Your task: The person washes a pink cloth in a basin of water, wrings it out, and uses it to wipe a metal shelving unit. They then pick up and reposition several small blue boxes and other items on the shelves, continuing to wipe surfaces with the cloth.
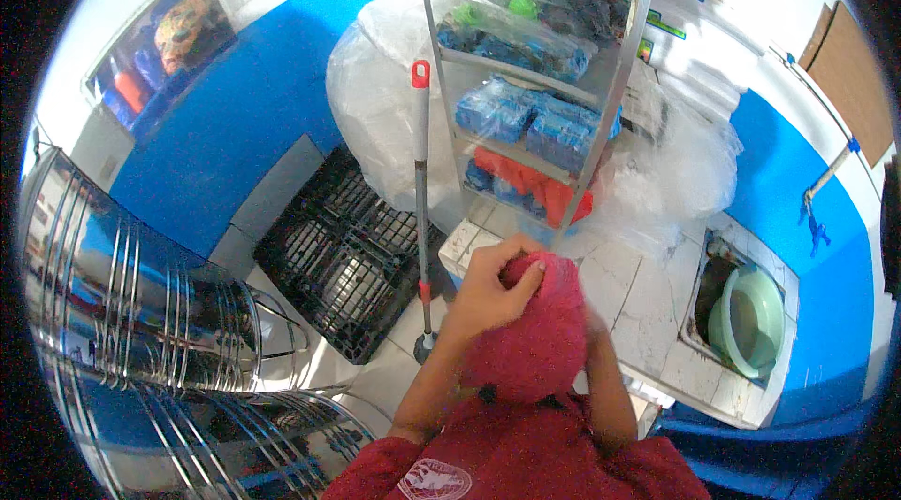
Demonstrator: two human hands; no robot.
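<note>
A pinkish-red fluffy cloth [538, 331] hangs in front of my chest, bunched at its top. My left hand [500, 289] grips that bunched top edge, thumb laid over the cloth. My right forearm [611, 387] rises on the other side, and the cloth covers most of my right hand, so its fingers are hidden. Just beyond both hands lies a white tiled counter [626, 296].
A mop-like pole [422, 211] stands left of my hands, before a black plastic pallet [345, 260]. Shiny ribbed metal cylinders [148, 289] fill the left. A metal rack [524, 70] holds blue packs [528, 116]. At right, a pale green basin [750, 324] sits in a sink [704, 289].
</note>
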